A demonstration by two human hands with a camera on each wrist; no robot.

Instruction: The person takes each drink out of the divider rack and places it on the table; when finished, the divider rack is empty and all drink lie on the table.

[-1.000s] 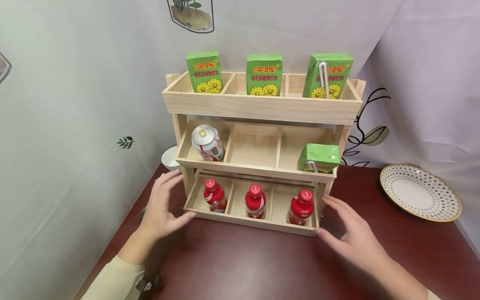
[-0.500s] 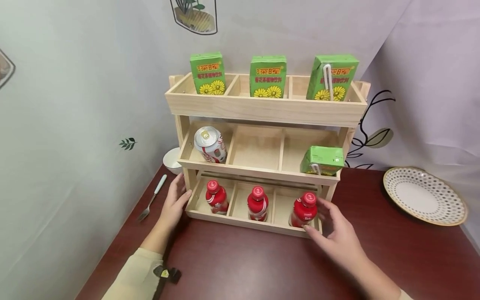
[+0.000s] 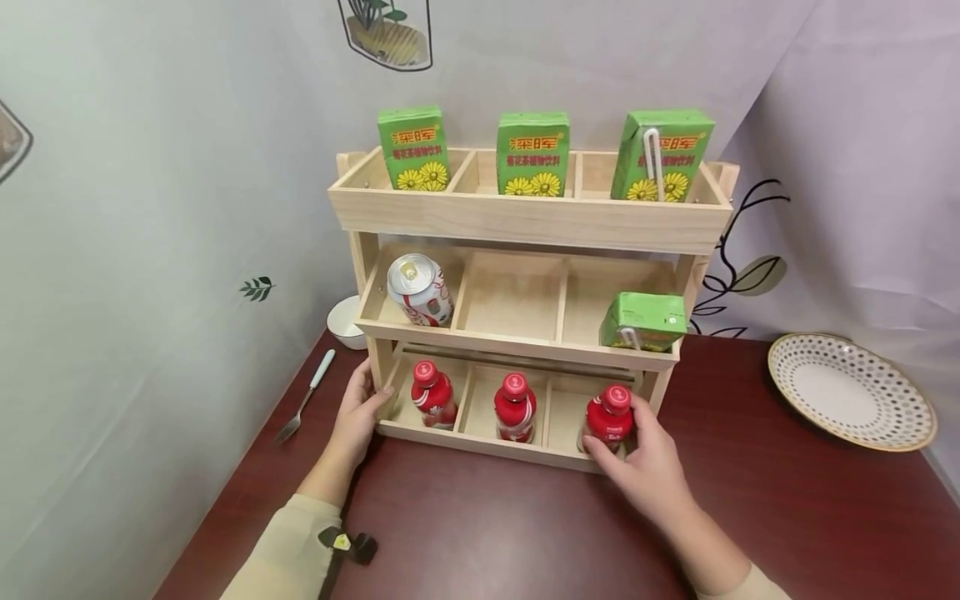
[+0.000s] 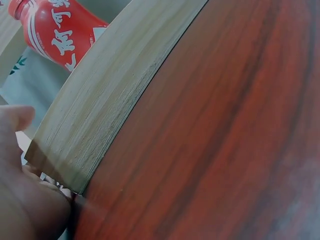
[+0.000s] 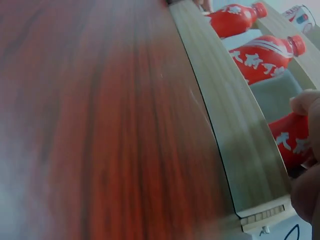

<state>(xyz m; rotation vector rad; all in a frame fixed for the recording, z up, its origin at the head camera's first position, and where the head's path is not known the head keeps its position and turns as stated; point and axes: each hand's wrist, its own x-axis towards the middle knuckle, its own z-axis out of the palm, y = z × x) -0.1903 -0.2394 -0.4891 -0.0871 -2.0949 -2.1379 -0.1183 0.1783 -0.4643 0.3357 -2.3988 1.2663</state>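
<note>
A three-tier wooden rack (image 3: pixel 525 221) stands on the table, with red-capped bottles upright in its bottom tray (image 3: pixel 491 448). My left hand (image 3: pixel 355 423) grips that tray's left end, thumb over the side wall and fingers outside. Beside it is the left bottle (image 3: pixel 435 402); the middle bottle (image 3: pixel 514 412) stands untouched. My right hand (image 3: pixel 651 468) holds the right bottle (image 3: pixel 604 423) in its compartment, thumb on the front and fingers around the right side. In the right wrist view, part of this bottle (image 5: pixel 287 140) shows beside the thumb; the fingertips behind it are hidden.
Green drink cartons (image 3: pixel 532 154) fill the top tier. A can (image 3: pixel 422 292) and another carton (image 3: pixel 643 321) occupy the middle tier's ends. A fork (image 3: pixel 306 396) and a bowl (image 3: pixel 345 322) lie left of the rack, a dotted plate (image 3: pixel 847 392) to the right.
My left hand has come in from the left onto the bottom tray's end. The right hand has moved left from beside the rack to the right bottle and taken hold of it.
</note>
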